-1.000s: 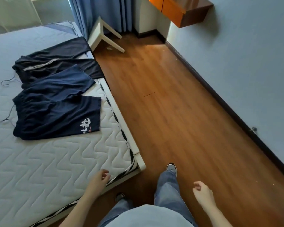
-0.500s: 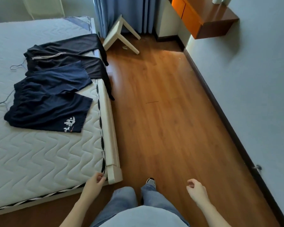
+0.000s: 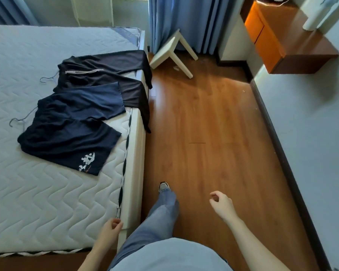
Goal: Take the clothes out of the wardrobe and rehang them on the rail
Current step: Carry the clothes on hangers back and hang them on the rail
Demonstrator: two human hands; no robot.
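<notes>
Navy shorts (image 3: 70,137) w/ white print flat on mattress (image 3: 47,192). Black trousers (image 3: 110,75) just behind, overlapped by shorts, legs draped over bed edge. L hand (image 3: 110,230) loosely curled, empty, at mattress corner. R hand (image 3: 221,205) loosely curled, empty, above wood floor (image 3: 213,124).

We can read no words or numbers here. The one mark we find is a white print (image 3: 87,161) near the hem of the navy shorts (image 3: 63,137) lying on the bed (image 3: 37,202), brush-like shapes too blurred for us to make out
</notes>
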